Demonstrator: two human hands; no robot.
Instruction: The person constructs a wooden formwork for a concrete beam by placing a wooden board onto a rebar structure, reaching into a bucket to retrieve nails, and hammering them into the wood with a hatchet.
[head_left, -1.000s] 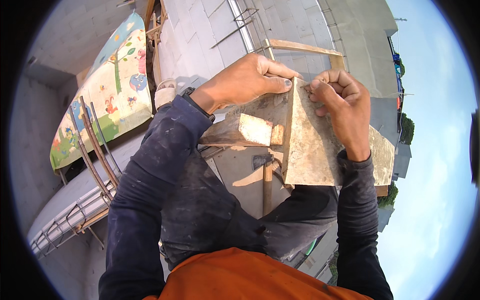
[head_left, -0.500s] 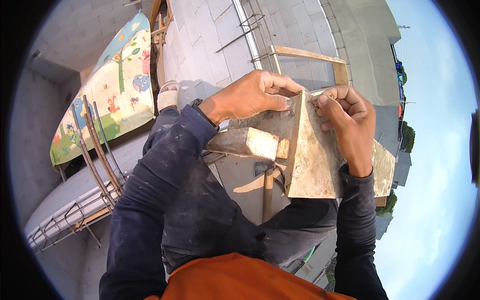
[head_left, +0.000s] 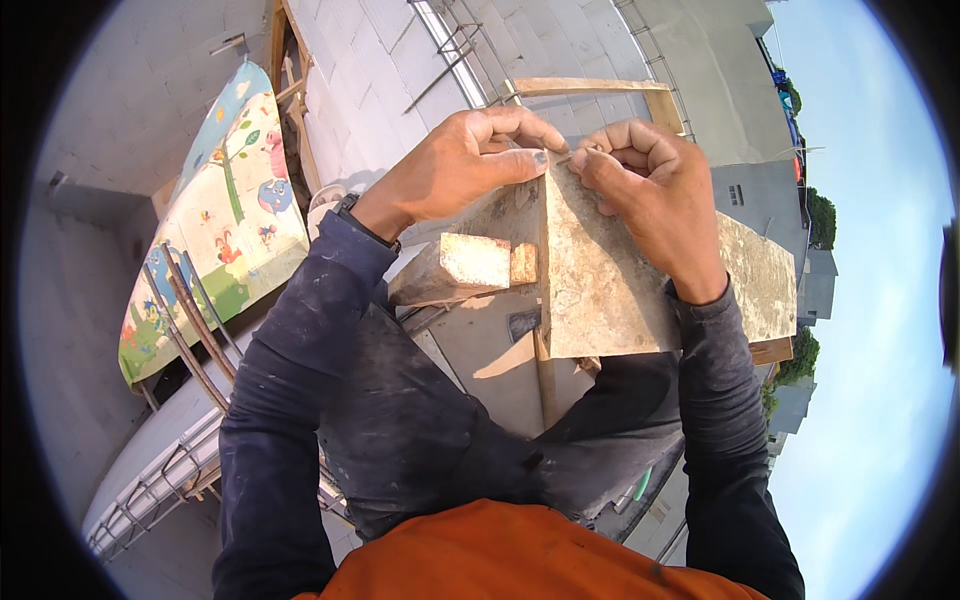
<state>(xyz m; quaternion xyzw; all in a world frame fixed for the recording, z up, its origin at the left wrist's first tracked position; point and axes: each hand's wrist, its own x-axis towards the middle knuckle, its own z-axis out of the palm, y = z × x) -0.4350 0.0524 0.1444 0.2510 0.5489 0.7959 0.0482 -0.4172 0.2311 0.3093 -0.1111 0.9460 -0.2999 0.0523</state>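
Note:
A pale, stained wooden board (head_left: 605, 290) stands tilted in front of me, its narrow edge toward the left. At its upper corner my left hand (head_left: 475, 165) has thumb and forefinger curled close together; anything between them is too small to make out. Close beside it, my right hand (head_left: 650, 185) pinches a small thin piece over the board's face, of a kind I cannot tell. Below the left hand juts a squared timber (head_left: 470, 262) with a small wooden block (head_left: 523, 263) at its end. A hammer with a dark head (head_left: 522, 324) and wooden handle (head_left: 546, 390) lies lower down, partly hidden.
Bare steel rods (head_left: 190, 315) and a rebar cage (head_left: 150, 510) stand at the left, by a cartoon-printed sheet (head_left: 230, 190). A grey block wall (head_left: 370, 75) rises beyond, with a wooden frame (head_left: 585, 87). Open sky and rooftops show at the right.
The view has shifted, so the board and timber appear further left and higher. My hands have come closer together at the board's upper corner.

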